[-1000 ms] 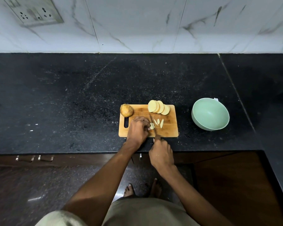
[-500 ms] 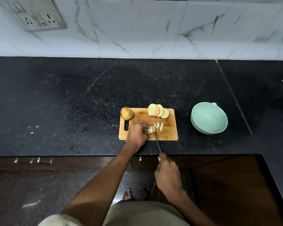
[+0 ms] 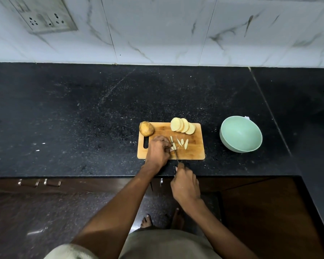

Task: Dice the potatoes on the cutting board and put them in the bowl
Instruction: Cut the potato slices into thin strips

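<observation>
Board [image 3: 195, 152]: far edge blocked by whole potato [image 3: 146, 128] and slices [image 3: 183, 125]; near-right part open. Bare counter [image 3: 212, 139] lies between board and bowl [image 3: 241, 134]. Left hand [image 3: 158, 150] covers board's near-left.

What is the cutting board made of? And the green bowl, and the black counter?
The cutting board looks like wood or bamboo: tan, matte, with fine straight grain lines. The green bowl looks like matte plastic, perhaps ceramic: smooth, pale, with no shine. The black counter looks like polished granite: dark stone with pale speckles.
</observation>
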